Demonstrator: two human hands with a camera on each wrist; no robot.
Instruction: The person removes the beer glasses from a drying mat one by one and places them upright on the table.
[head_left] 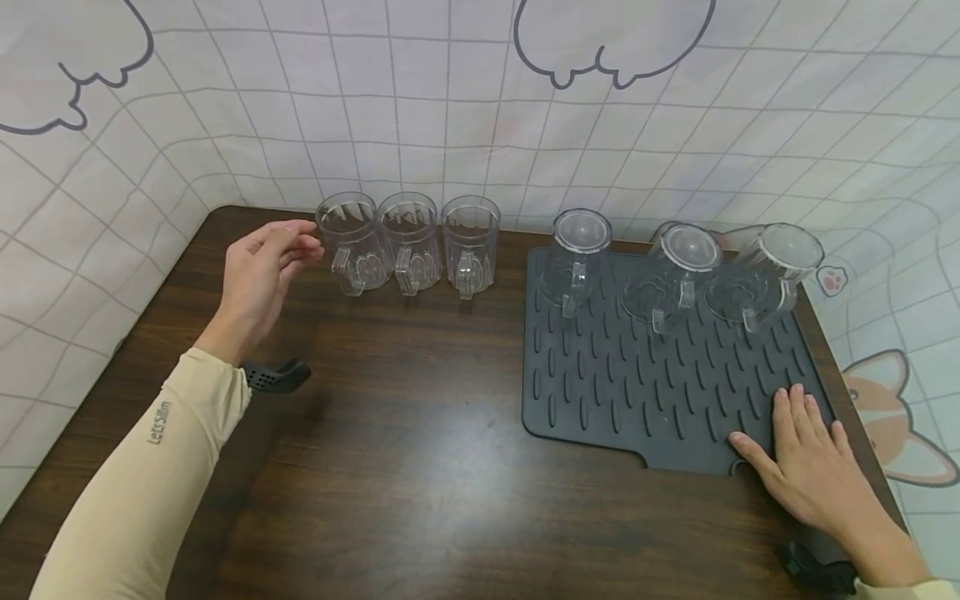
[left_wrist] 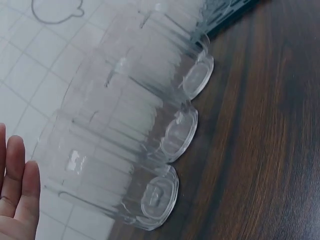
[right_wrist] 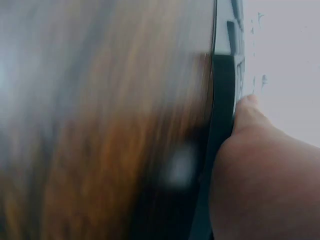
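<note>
Beside the relaxed fingers of our left hand (head_left: 257,279) we see a mug (head_left: 354,242); under our right hand's (head_left: 816,475) straight fingers, a mat (head_left: 603,433).

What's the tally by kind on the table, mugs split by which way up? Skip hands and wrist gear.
Upright clear mugs: 3
Upside-down clear mugs: 3
Dark ridged mat: 1
Total: 7
</note>
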